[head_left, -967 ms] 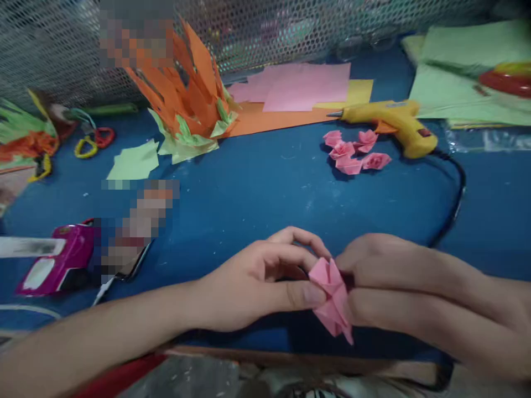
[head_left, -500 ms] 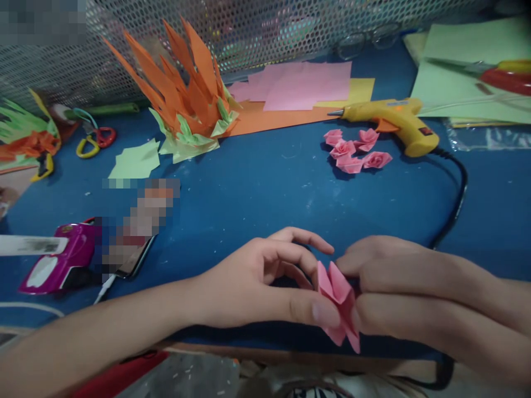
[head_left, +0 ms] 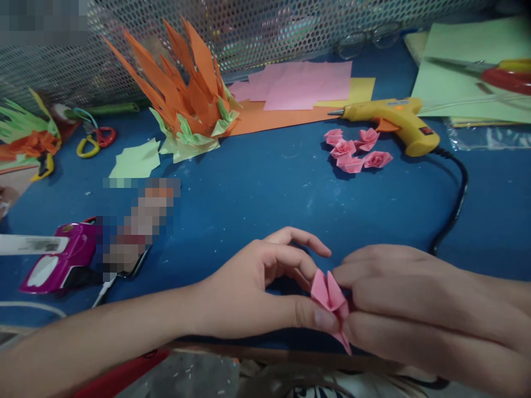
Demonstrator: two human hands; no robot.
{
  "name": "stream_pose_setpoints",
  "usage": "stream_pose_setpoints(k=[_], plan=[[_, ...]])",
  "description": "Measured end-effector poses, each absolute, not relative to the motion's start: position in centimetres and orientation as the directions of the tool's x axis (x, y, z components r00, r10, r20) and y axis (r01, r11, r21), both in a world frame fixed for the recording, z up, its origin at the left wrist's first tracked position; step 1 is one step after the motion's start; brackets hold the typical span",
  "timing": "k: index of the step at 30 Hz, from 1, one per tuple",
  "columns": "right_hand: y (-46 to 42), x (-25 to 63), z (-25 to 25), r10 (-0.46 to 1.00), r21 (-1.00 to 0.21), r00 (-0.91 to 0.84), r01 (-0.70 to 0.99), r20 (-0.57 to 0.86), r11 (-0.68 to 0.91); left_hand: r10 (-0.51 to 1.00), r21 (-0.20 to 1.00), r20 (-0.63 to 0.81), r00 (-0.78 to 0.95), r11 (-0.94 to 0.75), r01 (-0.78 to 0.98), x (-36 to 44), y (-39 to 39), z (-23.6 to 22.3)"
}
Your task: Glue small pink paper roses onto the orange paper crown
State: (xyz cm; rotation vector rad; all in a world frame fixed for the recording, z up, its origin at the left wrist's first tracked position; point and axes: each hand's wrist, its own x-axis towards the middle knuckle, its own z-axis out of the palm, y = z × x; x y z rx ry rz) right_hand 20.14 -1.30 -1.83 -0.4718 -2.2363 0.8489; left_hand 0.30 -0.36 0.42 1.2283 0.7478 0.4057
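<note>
Between my two hands, over the front edge of the blue table (head_left: 232,204), is a folded piece of pink paper (head_left: 331,296) with pointed flaps. My left hand (head_left: 269,287) pinches it between thumb and bent fingers, the index finger stretched out above. From the other side my right hand (head_left: 394,298) grips the same paper with thumb and fingertips; its inner fingers are partly hidden. Farther back lie several folded pink paper roses (head_left: 350,152), beside a yellow hot glue gun (head_left: 390,119).
An orange paper flower (head_left: 186,94) with green base stands back left. Pink paper sheets (head_left: 307,83) lie behind. Scissors (head_left: 93,141) and a phone (head_left: 136,260) are left, near a purple object (head_left: 62,260). The glue gun's black cord (head_left: 458,204) runs down the right.
Both hands have squeezed the pink paper narrower, its flaps now closer together. My right hand has shifted slightly left and down. The things on the table have stayed put.
</note>
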Motion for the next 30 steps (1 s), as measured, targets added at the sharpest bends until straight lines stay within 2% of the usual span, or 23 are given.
stream_pose_setpoints(k=[3,7,10,12,14,18,24,27,30], plan=[[-0.9,19.9,-1.8,0.581,-0.689,-0.661,0.13,0.476,0.713,0.733,0.979,-0.2,0.651,0.182,0.096,0.0,-0.6,0.0],[0.0,19.2,-1.7,0.702,-0.692,-0.546,0.277,0.457,0.666,0.801,0.967,0.122,0.587,-0.229,0.112,-0.8,-0.6,-0.6],[0.5,18.9,-1.6,0.78,-0.827,-0.584,0.307,0.227,0.471,0.75,0.852,0.302,0.589,-0.489,0.187,-1.2,-0.4,-0.7],[0.6,19.0,-1.4,0.779,-0.887,-0.623,0.314,0.077,0.338,0.709,0.775,0.355,0.609,-0.588,0.233,-1.2,-0.3,-0.6],[0.7,19.1,-1.4,0.778,-0.922,-0.628,0.302,-0.001,0.243,0.674,0.722,0.381,0.633,-0.644,0.252,-1.2,-0.3,-0.6],[0.7,19.3,-1.7,0.798,-0.953,-0.602,0.246,-0.008,0.176,0.703,0.713,0.351,0.618,-0.629,0.31,-1.1,-0.2,-0.7],[0.6,19.3,-1.6,0.788,-0.919,-0.602,0.23,0.124,0.321,0.76,0.823,0.201,0.618,-0.474,0.315,-1.2,-0.1,-0.6],[0.6,19.3,-1.5,0.786,-0.884,-0.587,0.245,0.192,0.398,0.816,0.879,0.105,0.569,-0.343,0.33,-1.1,-0.2,-0.5],[0.6,19.3,-1.6,0.782,-0.844,-0.564,0.257,0.265,0.471,0.885,0.945,-0.037,0.464,-0.12,0.304,-0.9,-0.1,-0.5]])
